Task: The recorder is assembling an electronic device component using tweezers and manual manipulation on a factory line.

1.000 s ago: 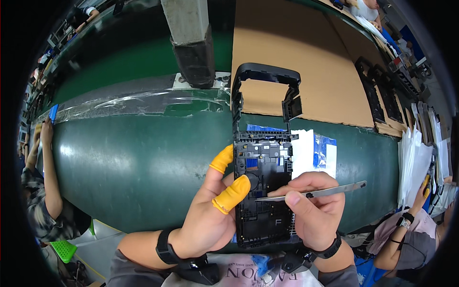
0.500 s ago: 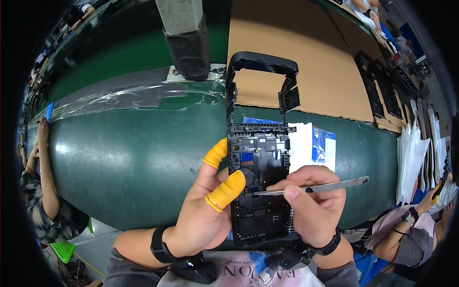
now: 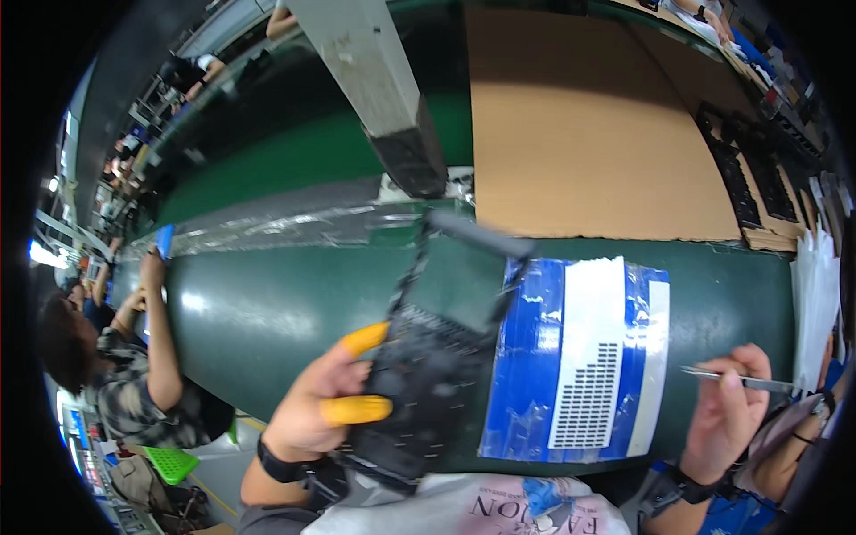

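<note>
My left hand [image 3: 328, 397], with yellow finger cots on thumb and a finger, grips the left edge of a black plastic frame [image 3: 419, 392]. The frame tilts in the air, blurred by motion, its open loop end pointing away from me. Off to the right, my right hand [image 3: 733, 406] pinches metal tweezers [image 3: 744, 381] between thumb and fingers, their tip pointing left. Between the hands a blue board [image 3: 526, 374] lies on the green table, bearing a white sheet [image 3: 588, 357] with rows of small black pieces.
A large cardboard sheet [image 3: 588, 134] covers the far side, with more black frames [image 3: 753, 178] at its right end. A grey post [image 3: 379, 98] rises beyond the table edge. White sheets [image 3: 816, 294] stand at the right. One co-worker [image 3: 125, 366] sits at the left.
The tweezers have left the frame and moved right with my right hand. My left hand has swung the frame left and tilted it, uncovering the blue board and its sheet.
</note>
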{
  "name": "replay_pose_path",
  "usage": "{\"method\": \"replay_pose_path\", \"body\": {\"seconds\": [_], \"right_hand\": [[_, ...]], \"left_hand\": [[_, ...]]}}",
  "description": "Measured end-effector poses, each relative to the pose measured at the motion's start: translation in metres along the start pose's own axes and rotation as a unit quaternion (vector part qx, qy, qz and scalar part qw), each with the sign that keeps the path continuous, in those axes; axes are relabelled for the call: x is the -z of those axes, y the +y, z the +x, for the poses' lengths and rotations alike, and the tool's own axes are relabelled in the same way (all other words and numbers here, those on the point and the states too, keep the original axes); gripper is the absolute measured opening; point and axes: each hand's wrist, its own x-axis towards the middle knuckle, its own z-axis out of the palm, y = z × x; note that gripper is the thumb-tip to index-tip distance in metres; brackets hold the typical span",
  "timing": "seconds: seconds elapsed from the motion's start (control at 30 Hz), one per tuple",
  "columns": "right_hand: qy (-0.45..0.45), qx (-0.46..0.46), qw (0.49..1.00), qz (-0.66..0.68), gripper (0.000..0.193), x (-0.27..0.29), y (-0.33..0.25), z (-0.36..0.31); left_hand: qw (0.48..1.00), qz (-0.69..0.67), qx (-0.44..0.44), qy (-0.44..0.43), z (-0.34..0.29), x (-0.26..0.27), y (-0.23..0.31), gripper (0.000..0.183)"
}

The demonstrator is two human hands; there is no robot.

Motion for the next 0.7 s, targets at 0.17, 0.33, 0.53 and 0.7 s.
{"method": "replay_pose_path", "body": {"seconds": [0.17, 0.33, 0.53, 0.7], "right_hand": [[-0.015, -0.012, 1.000, 0.015, 0.026, 0.056, 0.005, 0.005], [0.008, -0.034, 0.998, 0.055, 0.017, 0.044, 0.012, 0.001], [-0.007, -0.027, 0.998, 0.059, 0.017, 0.052, 0.001, -0.009], [0.037, -0.056, 0.993, 0.095, 0.016, 0.103, 0.017, -0.018]], "left_hand": [[0.978, 0.071, -0.105, 0.167, -0.007, 0.081, 0.052, 0.039], [0.962, 0.079, -0.215, 0.148, 0.110, 0.120, 0.137, 0.030], [0.850, 0.378, -0.219, 0.295, 0.162, 0.132, 0.143, 0.031], [0.799, 0.601, 0.009, -0.003, 0.099, 0.010, 0.110, 0.016]]}}
